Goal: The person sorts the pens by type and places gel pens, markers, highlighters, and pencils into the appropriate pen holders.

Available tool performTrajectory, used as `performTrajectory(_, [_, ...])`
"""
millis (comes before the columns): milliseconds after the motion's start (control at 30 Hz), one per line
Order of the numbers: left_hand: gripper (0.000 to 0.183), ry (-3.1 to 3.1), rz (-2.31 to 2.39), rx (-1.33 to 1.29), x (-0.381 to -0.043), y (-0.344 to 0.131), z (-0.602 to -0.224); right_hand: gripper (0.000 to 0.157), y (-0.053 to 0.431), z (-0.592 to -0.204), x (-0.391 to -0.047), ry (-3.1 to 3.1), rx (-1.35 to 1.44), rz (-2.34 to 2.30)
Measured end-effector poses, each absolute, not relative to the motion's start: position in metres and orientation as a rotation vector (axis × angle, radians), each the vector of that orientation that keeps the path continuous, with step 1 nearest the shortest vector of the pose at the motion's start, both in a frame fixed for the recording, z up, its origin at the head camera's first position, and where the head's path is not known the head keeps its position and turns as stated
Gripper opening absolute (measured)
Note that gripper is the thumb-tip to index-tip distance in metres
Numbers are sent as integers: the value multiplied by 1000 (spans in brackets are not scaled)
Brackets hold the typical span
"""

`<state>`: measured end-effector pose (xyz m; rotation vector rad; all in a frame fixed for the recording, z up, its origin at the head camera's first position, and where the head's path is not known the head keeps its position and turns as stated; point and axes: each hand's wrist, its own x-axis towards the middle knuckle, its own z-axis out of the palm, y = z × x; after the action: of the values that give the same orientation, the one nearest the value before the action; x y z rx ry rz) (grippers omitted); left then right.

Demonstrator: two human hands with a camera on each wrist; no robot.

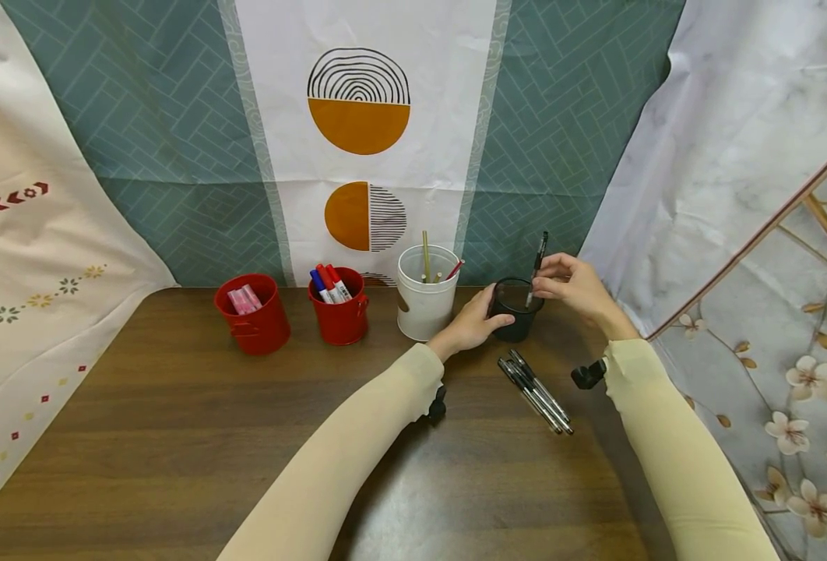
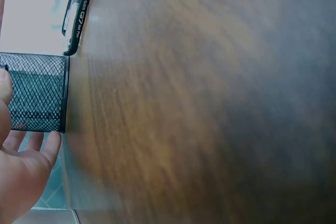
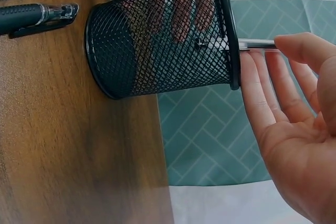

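Note:
A black mesh pen cup stands at the back right of the table. My left hand holds it from the left, thumb in front and fingers behind; the left wrist view shows the mesh wall between them. Above the rim, my right hand pinches a gel pen between thumb and fingers. In the right wrist view the pen's clear barrel passes through the cup's opening, and its end shows inside through the mesh. Several black gel pens lie side by side in front of the cup.
Left of the mesh cup stands a white bucket with thin sticks or pencils. Farther left are a red bucket of markers and another red bucket holding pink pieces. Patterned cloth hangs behind the table.

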<state>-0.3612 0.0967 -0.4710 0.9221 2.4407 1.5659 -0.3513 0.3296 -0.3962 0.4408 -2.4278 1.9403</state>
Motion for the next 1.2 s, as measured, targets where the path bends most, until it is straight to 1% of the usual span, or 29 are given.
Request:
performTrajectory(133, [66, 2439, 1571, 921, -361, 97, -472, 38, 329, -396, -352, -2461, 445, 1904])
performTrajectory(233, [67, 2451, 1553, 918, -362, 96, -472, 33, 330, -397, -352, -2450, 455, 1919])
performTrajectory(367, [68, 2470, 1535, 904, -362, 96, -473, 22, 332, -397, -351, -2436, 481, 1918])
performTrajectory(433, [69, 2478, 1531, 892, -361, 96, -472, 20, 335, -396, -349, -2448, 485, 1881])
performTrajectory(500, [68, 2480, 1532, 891, -362, 97, -473, 22, 337, -393, -346, -2491, 475, 1800])
performTrajectory(633, [70, 2481, 1520, 880, -361, 96, -471, 25, 340, -381, -332, -2605, 461, 1576])
performTrajectory(833, [74, 2493, 1488, 858, -360, 95, -470, 22, 341, -365, -309, -2683, 518, 1286])
performTrajectory(1033, [73, 2505, 1497, 851, -361, 96, -473, 20, 339, -362, -287, -2752, 582, 985])
performTrajectory(1200, [73, 2502, 1497, 849, -361, 97, -472, 20, 333, -367, -268, -2817, 621, 792])
